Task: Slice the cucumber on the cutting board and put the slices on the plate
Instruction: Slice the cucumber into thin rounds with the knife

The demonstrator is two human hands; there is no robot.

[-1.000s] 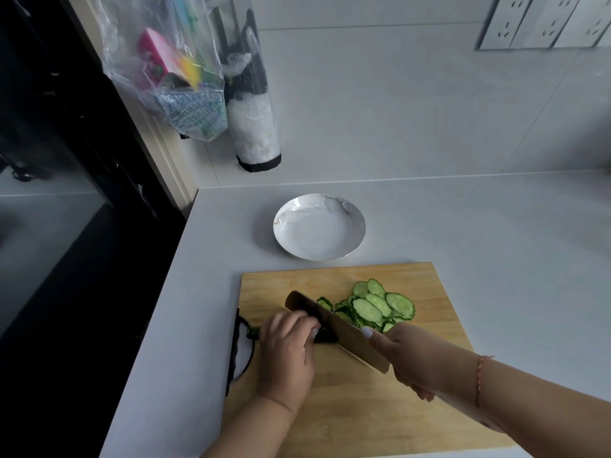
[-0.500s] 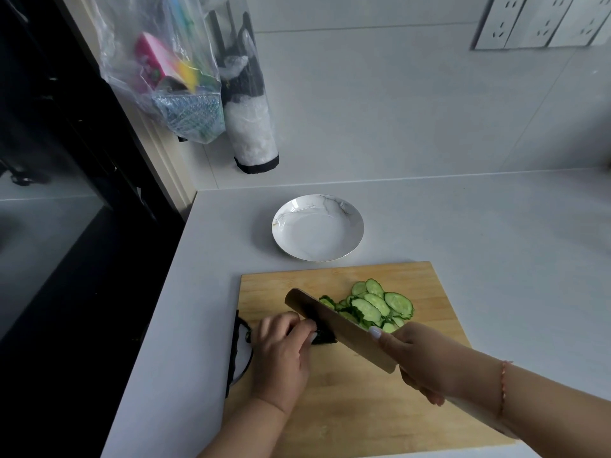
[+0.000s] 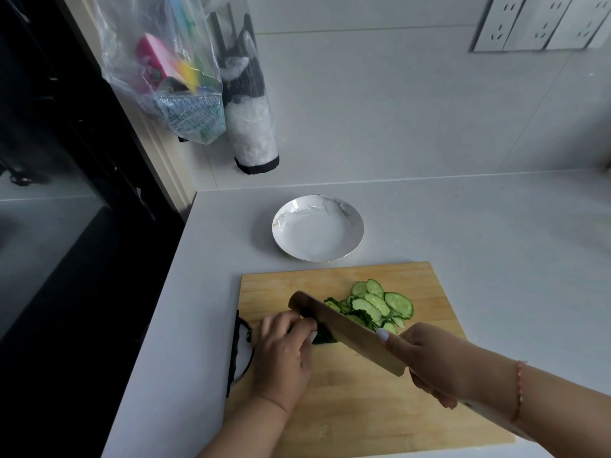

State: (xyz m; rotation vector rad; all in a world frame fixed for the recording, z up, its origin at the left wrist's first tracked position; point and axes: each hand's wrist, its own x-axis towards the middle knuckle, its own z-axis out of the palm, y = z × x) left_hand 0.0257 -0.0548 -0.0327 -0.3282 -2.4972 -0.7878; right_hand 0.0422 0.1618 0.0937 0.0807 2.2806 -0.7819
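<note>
The left hand point(image 3: 284, 355) curls its fingers down over the dark stub of cucumber point(image 3: 323, 337), pinning it to the wooden cutting board point(image 3: 363, 408), while the right hand point(image 3: 436, 361) grips the handle of a broad cleaver point(image 3: 344, 332) whose blade stands against the stub's cut face. Just beyond the blade, ahead of the right hand, a loose heap of cucumber slices point(image 3: 377, 304) lies on the board. The board rests on a pale grey countertop point(image 3: 479, 233), with its black hanging loop point(image 3: 239, 352) off the edge beside the left wrist. Farther ahead of the left hand sits a white plate point(image 3: 318, 228), apart from the board. Left of the left hand the counter ends at a dark drop. On the tiled wall beyond hang a clear plastic bag point(image 3: 165, 71) and a bag holder point(image 3: 251, 127); wall sockets point(image 3: 542, 21) sit far ahead of the right hand.
</note>
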